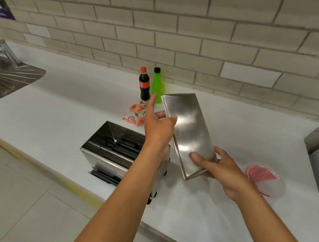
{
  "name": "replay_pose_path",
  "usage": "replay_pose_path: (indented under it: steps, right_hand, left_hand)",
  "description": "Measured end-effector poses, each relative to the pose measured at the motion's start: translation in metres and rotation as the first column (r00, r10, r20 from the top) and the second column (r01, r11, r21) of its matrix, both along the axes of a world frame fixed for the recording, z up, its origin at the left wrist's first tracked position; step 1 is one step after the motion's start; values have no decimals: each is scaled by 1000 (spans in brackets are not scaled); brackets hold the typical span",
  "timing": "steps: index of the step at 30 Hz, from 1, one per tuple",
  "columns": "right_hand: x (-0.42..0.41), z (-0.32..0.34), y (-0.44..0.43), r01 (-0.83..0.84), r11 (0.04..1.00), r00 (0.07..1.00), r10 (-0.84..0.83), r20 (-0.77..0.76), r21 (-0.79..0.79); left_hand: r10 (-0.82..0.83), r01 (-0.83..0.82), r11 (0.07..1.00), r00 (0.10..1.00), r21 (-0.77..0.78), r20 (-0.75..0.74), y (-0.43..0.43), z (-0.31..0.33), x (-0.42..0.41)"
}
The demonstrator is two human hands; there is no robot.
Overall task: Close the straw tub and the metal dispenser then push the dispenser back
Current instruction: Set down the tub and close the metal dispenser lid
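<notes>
Starting at the left: sink (6,78) set into the worktop (69,100), well apart from the work and of no concern. Next along, near the front edge, the metal dispenser (113,151), open at the top, dark straws visible inside and in the tray at its foot. Behind it, by the tiled wall, a cola bottle (144,84) and a green bottle (156,85) standing just beside each other, a flowered packet (135,114) lying in front of them. Then the left hand (159,128), pinching the long far edge of the metal lid (188,131) between thumb and curled fingers, index finger pointing up and free. Lid held tilted, clear of the box and to its right, not yet over the opening. Right hand (226,170) gripping the lid's near corner, thumb flat on the shiny face, fingers underneath. Further right, the straw tub (264,177), clear plastic with pink straws showing through; whether closed, impossible to tell. Advice for the step in hand, as a judgement: swing the lid leftward, level it, line its long sides up with the box walls, lower it squarely rather than one corner first, keep fingertips off the rim while seating. Watch the bottles behind during the later push back.
</notes>
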State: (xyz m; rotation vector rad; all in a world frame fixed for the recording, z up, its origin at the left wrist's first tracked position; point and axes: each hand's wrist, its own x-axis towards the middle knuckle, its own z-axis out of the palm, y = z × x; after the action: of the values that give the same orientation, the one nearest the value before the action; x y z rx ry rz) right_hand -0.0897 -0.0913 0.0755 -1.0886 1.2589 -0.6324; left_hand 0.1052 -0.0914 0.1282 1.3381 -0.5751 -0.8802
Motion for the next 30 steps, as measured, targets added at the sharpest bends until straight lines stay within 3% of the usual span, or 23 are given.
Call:
replay_pose_path:
  steps: [5,8,13,19,22,30]
  right_hand:
    - [32,-4,-6,131,977,942,-176,287,170]
    - [58,5,-4,214,962,904,-261,340,169]
    - [98,27,-8,327,942,892,-334,305,74]
    - [128,35,-12,410,911,892,-391,227,-42]
    - [133,29,-5,403,913,910,-392,139,-64]
    - [139,25,13,284,956,951,-291,-102,-76]
  left_hand:
    - [5,-9,997,999,-76,-44,7,5,58]
    - [-61,55,993,997,-100,-54,15,9,100]
    - [-167,165,984,986,-66,-23,27,24,175]
    - [-362,335,920,925,205,112,24,16,248]
    - [-438,377,875,884,304,165,28,2,269]
    - [-501,394,789,857,472,122,53,-33,290]
